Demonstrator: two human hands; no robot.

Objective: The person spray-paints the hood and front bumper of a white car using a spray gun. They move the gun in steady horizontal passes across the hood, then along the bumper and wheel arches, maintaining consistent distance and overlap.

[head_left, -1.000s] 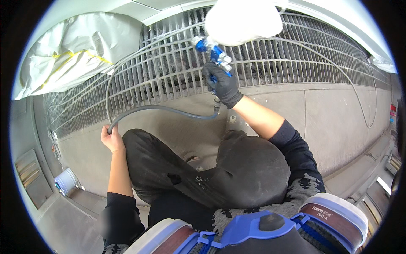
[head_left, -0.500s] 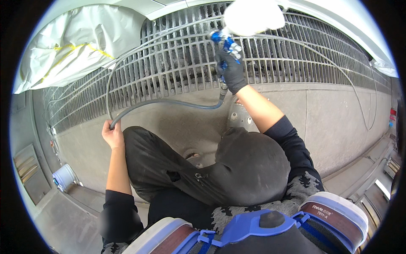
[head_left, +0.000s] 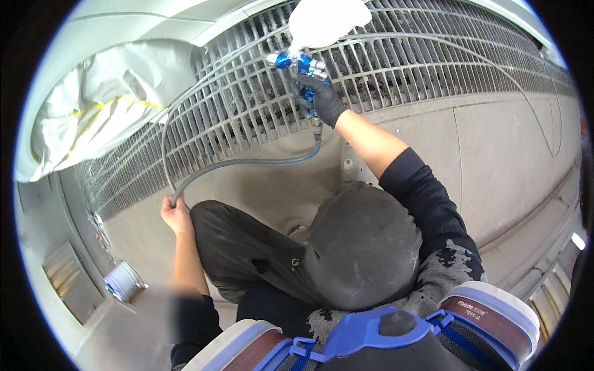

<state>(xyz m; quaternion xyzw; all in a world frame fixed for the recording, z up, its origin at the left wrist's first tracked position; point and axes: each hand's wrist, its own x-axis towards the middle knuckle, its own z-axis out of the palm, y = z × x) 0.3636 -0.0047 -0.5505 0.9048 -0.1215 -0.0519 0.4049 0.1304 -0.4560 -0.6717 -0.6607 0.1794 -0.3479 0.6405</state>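
In my black-gloved right hand (head_left: 320,99) is a blue and silver spray gun (head_left: 307,77), its handle wrapped by my fingers. A white paint cup (head_left: 328,23) sits on top of the gun, above the floor grating. From the bottom of the handle a grey air hose (head_left: 247,162) curves left to my bare left hand (head_left: 177,214), which is closed around it beside my left knee. The hose bends back from there and runs off along the grating.
Pale car body panels (head_left: 142,21) line the far side, with crumpled masking sheet (head_left: 117,93) and yellow tape at the left. Metal floor grating (head_left: 241,105) lies ahead of my crouched knees. A white bucket (head_left: 124,281) stands at the left. My respirator (head_left: 371,337) fills the lower edge.
The spray gun in my right hand has shifted left and turned, its front now pointing left. My left hand keeps the hose. The whole view has tilted and moved somewhat.
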